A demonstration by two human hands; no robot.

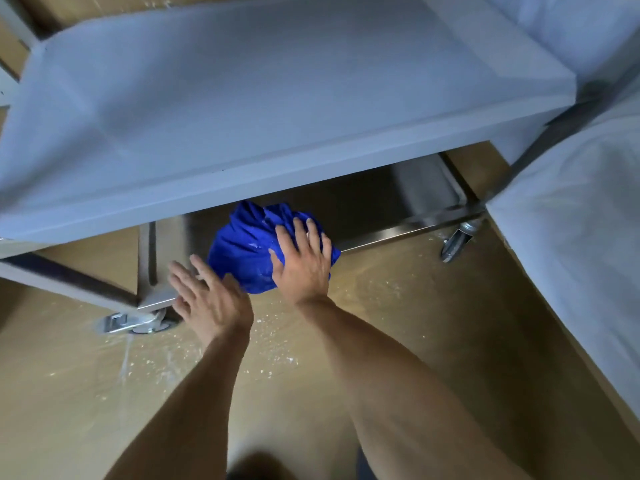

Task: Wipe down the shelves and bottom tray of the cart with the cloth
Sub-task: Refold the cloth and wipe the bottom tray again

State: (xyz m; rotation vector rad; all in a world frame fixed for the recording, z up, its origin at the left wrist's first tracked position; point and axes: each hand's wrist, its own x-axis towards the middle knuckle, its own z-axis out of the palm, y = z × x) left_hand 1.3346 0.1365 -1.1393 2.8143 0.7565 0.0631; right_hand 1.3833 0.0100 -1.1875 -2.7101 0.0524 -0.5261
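Note:
A bunched blue cloth [247, 249] lies on the front edge of the cart's steel bottom tray [408, 230]. My right hand [303, 261] presses flat on the cloth with fingers spread. My left hand [211, 299] is open beside it, fingers straight, touching the tray's front left rim and the cloth's edge. A pale grey shelf [277, 98] above hides most of the bottom tray.
Two caster wheels show, one at the front left [138, 323] and one at the right [457, 242]. White fabric [571, 237] hangs along the cart's right side. The tan floor [311, 358] below my arms is speckled with white crumbs and streaks.

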